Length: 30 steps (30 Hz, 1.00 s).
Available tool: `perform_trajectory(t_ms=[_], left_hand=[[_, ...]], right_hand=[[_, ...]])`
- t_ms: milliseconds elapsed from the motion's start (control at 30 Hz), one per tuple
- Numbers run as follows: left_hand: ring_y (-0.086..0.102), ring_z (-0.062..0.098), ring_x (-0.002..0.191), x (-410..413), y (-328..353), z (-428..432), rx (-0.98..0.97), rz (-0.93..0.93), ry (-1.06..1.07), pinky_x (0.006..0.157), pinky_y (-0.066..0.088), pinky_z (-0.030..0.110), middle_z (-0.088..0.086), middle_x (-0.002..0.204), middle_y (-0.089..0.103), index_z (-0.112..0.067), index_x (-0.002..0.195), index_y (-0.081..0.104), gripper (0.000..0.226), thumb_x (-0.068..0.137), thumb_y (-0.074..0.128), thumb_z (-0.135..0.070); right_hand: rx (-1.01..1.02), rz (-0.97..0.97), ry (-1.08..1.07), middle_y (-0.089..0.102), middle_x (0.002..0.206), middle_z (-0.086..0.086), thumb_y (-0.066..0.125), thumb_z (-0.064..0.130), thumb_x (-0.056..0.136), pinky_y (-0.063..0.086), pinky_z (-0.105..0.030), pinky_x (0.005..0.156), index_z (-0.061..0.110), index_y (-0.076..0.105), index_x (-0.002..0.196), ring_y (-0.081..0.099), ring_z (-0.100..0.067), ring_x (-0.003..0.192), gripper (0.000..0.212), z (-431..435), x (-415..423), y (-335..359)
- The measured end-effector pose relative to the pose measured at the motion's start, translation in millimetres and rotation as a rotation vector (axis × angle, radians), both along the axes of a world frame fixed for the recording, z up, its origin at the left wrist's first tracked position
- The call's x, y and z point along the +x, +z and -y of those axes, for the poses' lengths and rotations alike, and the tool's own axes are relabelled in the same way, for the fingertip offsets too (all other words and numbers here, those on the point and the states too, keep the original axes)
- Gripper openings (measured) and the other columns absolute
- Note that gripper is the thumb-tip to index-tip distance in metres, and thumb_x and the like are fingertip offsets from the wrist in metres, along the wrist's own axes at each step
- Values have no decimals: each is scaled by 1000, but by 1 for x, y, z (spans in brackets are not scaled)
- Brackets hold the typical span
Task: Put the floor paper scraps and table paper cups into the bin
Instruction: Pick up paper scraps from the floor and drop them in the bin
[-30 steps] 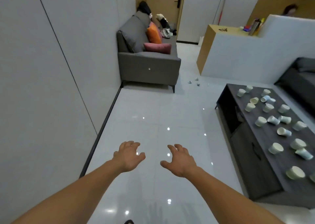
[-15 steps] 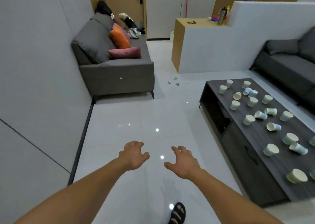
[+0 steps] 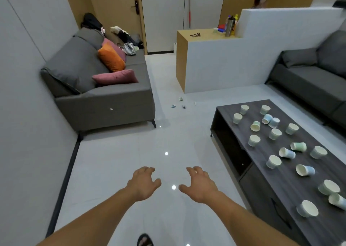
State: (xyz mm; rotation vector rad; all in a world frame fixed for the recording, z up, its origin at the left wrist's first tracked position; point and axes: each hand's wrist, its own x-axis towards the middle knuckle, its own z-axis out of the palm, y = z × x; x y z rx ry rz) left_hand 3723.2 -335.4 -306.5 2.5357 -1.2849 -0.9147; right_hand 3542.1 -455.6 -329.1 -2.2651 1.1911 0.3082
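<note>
Quick rundown of the room: one sofa [image 3: 104, 100] runs along the left wall [image 3: 28, 96] with cushions [image 3: 116, 76] on its seat, and a door [image 3: 116, 12] is behind its far end. The coffee table [image 3: 290, 189] is on the right, paper cups [image 3: 254, 140] scattered all over its top, some upright, some on their sides. Paper scraps [image 3: 182, 103] lie on the floor [image 3: 131, 152] between the sofa and the table's far end, in front of a partition [image 3: 243, 58]. A counter [image 3: 196, 34] with bottles [image 3: 230, 26] on it sits behind that. A second sofa [image 3: 309, 81] is on the far side of the table. Left hand [image 3: 143, 184] and right hand [image 3: 199, 185] hang side by side over the floor, apart, left of the table.
</note>
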Motion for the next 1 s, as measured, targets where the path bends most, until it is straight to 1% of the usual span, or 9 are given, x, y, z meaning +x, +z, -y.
perform_trajectory(t_ms=[200,333,433,567,667,800,900,1000], left_hand=[[15,24,144,72,-14,122,-54,-19,-35,116,23,42,2,156,22,-18,148,27,62,95,43,-46],[19,24,143,119,-9,205,-74,-34,-91,116,25,41,3,156,24,-18,148,27,62,95,44,-45],[20,24,143,151,-5,267,-89,-10,-140,116,25,42,3,156,24,-18,148,27,62,95,44,-45],[20,24,142,173,-11,339,-53,-41,-167,115,26,40,3,155,23,-18,148,27,62,95,44,-45],[19,23,143,187,-22,401,-19,-42,-183,115,26,39,2,156,22,-18,148,27,63,94,44,-45],[21,23,142,202,-33,487,-21,-33,-160,114,26,37,1,155,24,-18,148,27,63,94,45,-44],[24,22,141,214,-29,542,4,-22,-128,114,27,36,1,154,26,-20,148,28,62,93,45,-44],[26,22,140,228,-25,597,-9,-7,-88,114,26,36,1,153,28,-19,147,30,61,93,46,-43]], right_hand=[[-42,4,-54,16,160,1,52,59,88,34,-43,110,26,16,154,24,-23,142,82,103,58,-1],[-37,-25,-113,14,160,2,51,58,89,33,-41,112,25,16,155,23,-23,143,82,173,90,6],[-39,-9,-172,15,160,1,51,56,91,34,-39,111,24,17,155,23,-24,143,80,220,112,4],[26,-35,-210,14,160,2,52,56,91,34,-38,111,24,16,155,24,-23,143,80,276,125,-9],[50,-41,-222,13,160,2,52,56,91,35,-38,111,24,15,155,22,-23,143,81,336,137,-23],[45,-38,-193,13,160,1,51,55,91,34,-38,110,23,14,156,23,-24,142,81,437,157,-37],[43,-39,-153,13,160,0,51,55,92,34,-39,110,23,14,156,22,-25,143,80,509,174,-32],[21,2,-80,12,160,-1,50,55,92,33,-40,112,22,13,156,22,-26,143,81,575,194,-22]])
